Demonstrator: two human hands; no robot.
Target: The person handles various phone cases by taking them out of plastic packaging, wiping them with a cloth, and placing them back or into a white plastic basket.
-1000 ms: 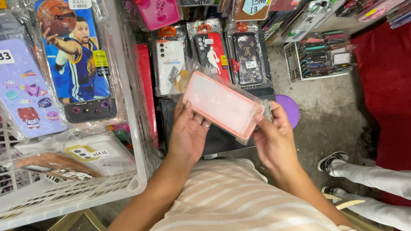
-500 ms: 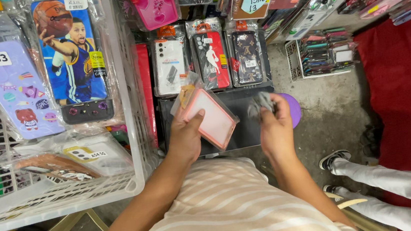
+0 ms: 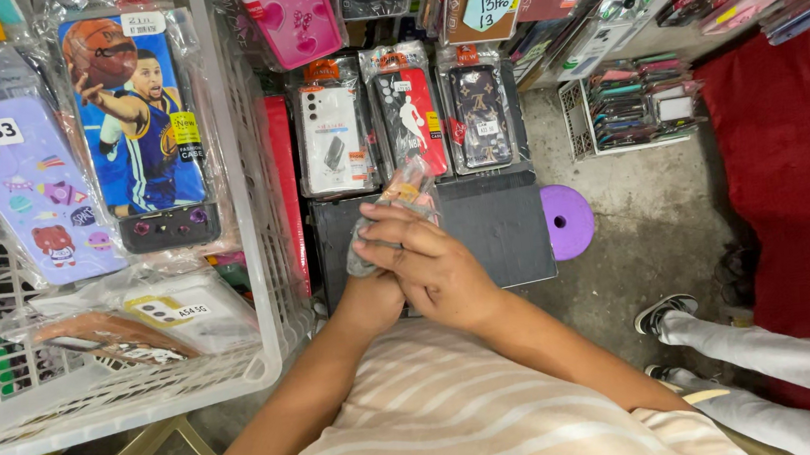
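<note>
1. The right hand [image 3: 438,264] lay across the left hand [image 3: 372,295], the two pressed together in front of the striped shirt [image 3: 463,420].
2. Between them they clamped a crumpled clear wrapper [image 3: 402,193], which stuck out from the fingers toward 12 o'clock; both hands were closed on it.
3. Whether anything else sat inside the clasp could not be told.
4. Under the hands lay a dark flat box [image 3: 499,223], reaching out toward 3 o'clock.
5. Just beyond the wrapper, at 12 o'clock, three packaged phone cases stood in a row: a white case [image 3: 332,136], a red and black case [image 3: 411,118] and a dark patterned case [image 3: 478,112].
6. At 3 o'clock from the hands a purple round stool [image 3: 568,222] stood on the concrete floor [image 3: 626,265], touching the box's edge.
7. At 9 o'clock a white wire basket [image 3: 246,223] held more cases, among them a lilac case [image 3: 26,195] and a basketball-player case [image 3: 138,125].
8. At 4 o'clock another person's sneaker [image 3: 665,309] and pale trouser leg [image 3: 784,359] showed, well apart from the hands.
</note>
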